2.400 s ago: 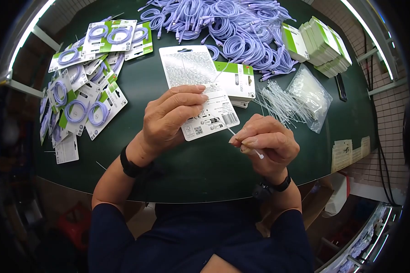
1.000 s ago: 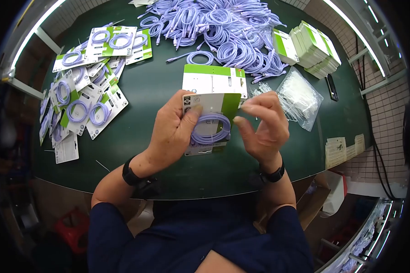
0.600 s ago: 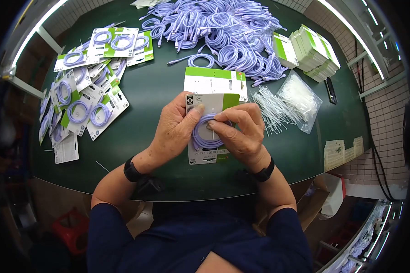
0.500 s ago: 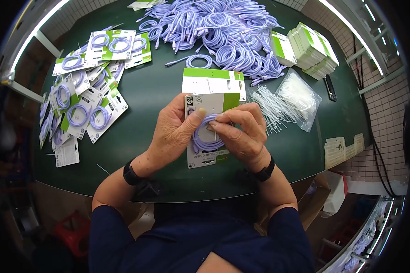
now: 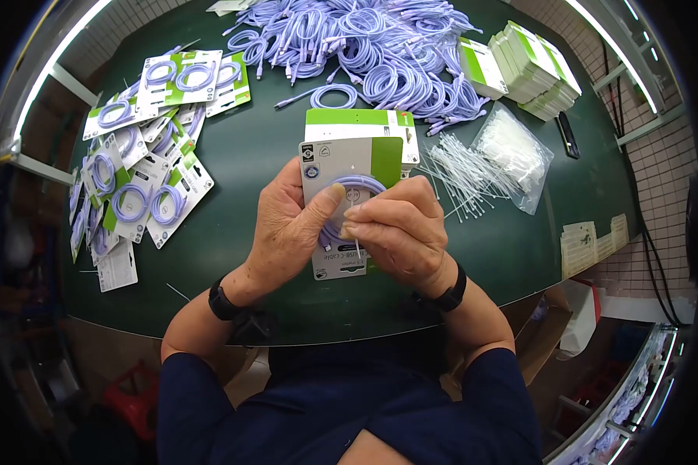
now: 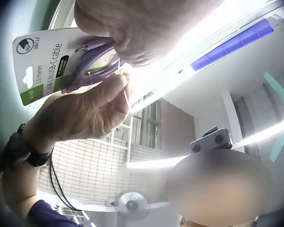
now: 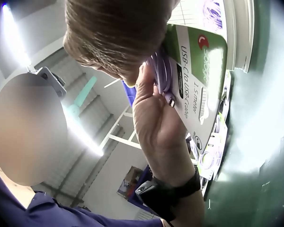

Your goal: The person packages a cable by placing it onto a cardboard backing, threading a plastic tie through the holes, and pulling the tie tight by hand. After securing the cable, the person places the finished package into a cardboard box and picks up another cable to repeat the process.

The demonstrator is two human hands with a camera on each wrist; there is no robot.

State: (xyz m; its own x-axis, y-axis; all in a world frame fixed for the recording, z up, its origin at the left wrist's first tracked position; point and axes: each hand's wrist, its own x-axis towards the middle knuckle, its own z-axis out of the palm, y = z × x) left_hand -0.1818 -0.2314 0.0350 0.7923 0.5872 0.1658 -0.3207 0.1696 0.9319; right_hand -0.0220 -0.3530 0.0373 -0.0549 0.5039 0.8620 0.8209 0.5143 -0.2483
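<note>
At the left of the dark green surface (image 5: 240, 155) lies an overlapping pile of carded cables (image 5: 173, 98), each a lilac coil on a white-and-green backing. Nearer the person, below that pile, a thin pale strip (image 5: 177, 291) lies alone.

The left hand (image 5: 287, 229) grips the left edge of a USB-C to USB-C cable card (image 5: 335, 159), thumb on the front. The card is raised in front of the person, its printing upside down in the head view; the left wrist view shows "1.5 meter" on it. A lilac USB-C cable (image 5: 362, 180) is coiled against its face, under the left thumb. Just beyond, a small stack of backing cards (image 5: 341, 128) lies on the surface. Farther back are a single lilac coil (image 5: 333, 96) and a large heap of lilac cables (image 5: 388, 81).

The right hand (image 5: 403, 236) is in front of the coil, thumb and fingertips pinched together on a thin white cable tie (image 6: 125, 92).

To its right, loose white cable ties (image 5: 465, 174) are spread beside a clear bag (image 5: 512, 155) of more ties. Behind them stand stacked backing cards (image 5: 531, 66), with a slim black object (image 5: 568, 136) near them. Worn paper labels (image 5: 585, 246) lie at the right edge.
</note>
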